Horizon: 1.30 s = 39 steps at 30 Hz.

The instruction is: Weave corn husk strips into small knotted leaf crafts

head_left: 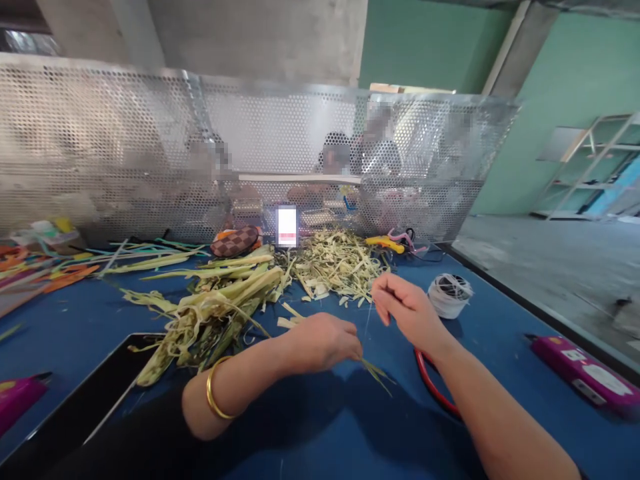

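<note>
My left hand (320, 341), below a gold bangle, is closed on a small bunch of corn husk strips (290, 323). Pale ends stick out behind the fingers and thin green tips in front. To its right my right hand (405, 308) is raised with curled fingers pinched together; what they hold, if anything, is too small to make out. A faint thin line, possibly thread, runs below those fingertips. Near that hand stands a roll of white string (450, 297). A red loop-shaped handle (433, 387) lies partly hidden beneath my right forearm.
Long corn husks (220, 307) lie heaped on the blue table (310, 433), with shredded husk (345, 263) behind. A dark tablet-like panel (85, 393), lit phone screen (287, 225), yellow tool (385, 244) and purple packet (585, 373) surround them. Behind a perforated metal screen (285, 127) sit several people.
</note>
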### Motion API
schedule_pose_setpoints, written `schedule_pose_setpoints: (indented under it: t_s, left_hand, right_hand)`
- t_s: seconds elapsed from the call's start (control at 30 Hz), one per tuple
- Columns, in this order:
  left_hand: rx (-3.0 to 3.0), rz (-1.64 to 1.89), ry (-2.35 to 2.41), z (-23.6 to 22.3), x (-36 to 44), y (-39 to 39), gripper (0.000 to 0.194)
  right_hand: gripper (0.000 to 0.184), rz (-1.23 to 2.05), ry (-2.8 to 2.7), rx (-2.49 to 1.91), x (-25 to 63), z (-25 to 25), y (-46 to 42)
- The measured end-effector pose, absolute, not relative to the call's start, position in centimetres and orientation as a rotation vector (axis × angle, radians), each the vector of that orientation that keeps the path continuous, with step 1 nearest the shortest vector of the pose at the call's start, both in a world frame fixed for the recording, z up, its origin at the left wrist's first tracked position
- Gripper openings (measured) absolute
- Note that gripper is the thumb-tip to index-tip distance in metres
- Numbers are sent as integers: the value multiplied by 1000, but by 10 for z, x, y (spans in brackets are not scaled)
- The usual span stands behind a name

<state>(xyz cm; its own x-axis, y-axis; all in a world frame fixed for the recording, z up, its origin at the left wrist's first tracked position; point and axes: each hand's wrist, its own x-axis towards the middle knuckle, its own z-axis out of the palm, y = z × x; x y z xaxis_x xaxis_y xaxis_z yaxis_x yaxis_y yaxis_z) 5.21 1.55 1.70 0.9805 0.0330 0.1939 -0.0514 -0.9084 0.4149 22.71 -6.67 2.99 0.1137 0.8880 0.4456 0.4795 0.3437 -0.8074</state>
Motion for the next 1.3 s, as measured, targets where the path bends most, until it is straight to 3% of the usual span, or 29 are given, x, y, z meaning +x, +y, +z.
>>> schedule_pose_setpoints:
  t_s: [0.37, 0.6, 0.87, 0.97, 1.13, 1.3]
  left_hand:
    - [2251, 789, 507, 51, 42, 25, 17]
    - [2305, 955, 795, 41, 43, 36, 19]
    - [2513, 925, 958, 27, 47, 43, 16]
    - [2556, 901, 944, 21, 48, 41, 15]
    - [2587, 946, 934, 18, 48, 41, 13]
    - [2661, 976, 888, 16, 48, 41, 12]
  right_hand:
    - [13, 135, -1849, -1836, 231, -3, -48]
    - [15, 242, -2214, -1642, 207, 17, -69]
    - [17, 319, -1953, -1121, 193, 20, -75]
    - [17, 402, -1954, -1113, 184, 14, -76]
    - [20, 30, -2199, -1264, 170, 4, -78]
    - [20, -70, -2241, -1206, 166, 5, -82]
